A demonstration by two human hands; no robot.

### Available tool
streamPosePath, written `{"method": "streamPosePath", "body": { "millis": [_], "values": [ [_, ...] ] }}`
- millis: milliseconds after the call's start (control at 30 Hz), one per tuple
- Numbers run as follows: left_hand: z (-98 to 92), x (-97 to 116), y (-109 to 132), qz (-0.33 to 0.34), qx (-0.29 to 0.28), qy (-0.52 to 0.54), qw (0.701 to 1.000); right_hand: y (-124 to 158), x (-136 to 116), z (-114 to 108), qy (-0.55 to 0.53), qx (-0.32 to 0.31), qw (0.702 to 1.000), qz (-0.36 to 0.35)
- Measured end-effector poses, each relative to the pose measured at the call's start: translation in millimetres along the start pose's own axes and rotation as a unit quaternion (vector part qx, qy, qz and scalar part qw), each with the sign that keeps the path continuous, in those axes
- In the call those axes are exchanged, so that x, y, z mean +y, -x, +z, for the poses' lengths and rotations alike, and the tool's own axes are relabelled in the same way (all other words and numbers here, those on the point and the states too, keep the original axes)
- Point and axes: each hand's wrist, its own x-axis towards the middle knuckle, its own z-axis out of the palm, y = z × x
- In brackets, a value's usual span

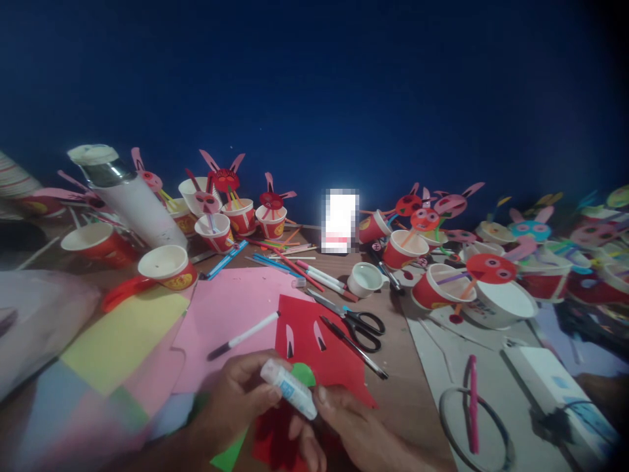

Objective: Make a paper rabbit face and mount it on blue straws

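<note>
My left hand and my right hand meet at the bottom centre, both with fingers closed on a small white glue tube that lies slanted between them. Just behind the tube a green paper circle peeks out. Under and behind the hands lies a red paper sheet with two small pink ear shapes on it. A pink paper sheet spreads to the left, with a white marker lying across its edge. Black-handled scissors and a black pen rest just right of the red sheet.
Several red paper cups with paper bunny faces on sticks crowd the back left and right. A white bottle leans at the left. Yellow paper, loose pens, a small white cup, a wire ring and a white box lie around.
</note>
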Motion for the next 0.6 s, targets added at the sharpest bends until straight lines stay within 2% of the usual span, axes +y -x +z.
{"method": "streamPosePath", "body": {
  "millis": [133,333,400,500,600],
  "values": [
    [1.5,2.9,0.0,0.015,0.038,-0.026,0.999,-3.3,1.9,-1.5,-0.018,-0.001,1.0,-0.004],
    [-0.9,3.6,-1.5,-0.044,0.055,-0.051,0.996,-3.2,-7.8,3.4,0.007,0.103,0.994,-0.024],
    [-1.4,3.0,-2.0,-0.048,0.047,-0.051,0.996,-3.0,-10.3,5.1,0.001,0.12,0.992,-0.027],
    [0.6,3.1,-2.5,-0.04,0.038,-0.034,0.998,-2.1,-9.8,4.9,0.009,0.111,0.993,-0.028],
    [4.3,4.2,-2.4,-0.044,0.007,0.0,0.999,-1.0,-5.3,2.0,0.023,0.065,0.997,-0.026]
  ]
}}
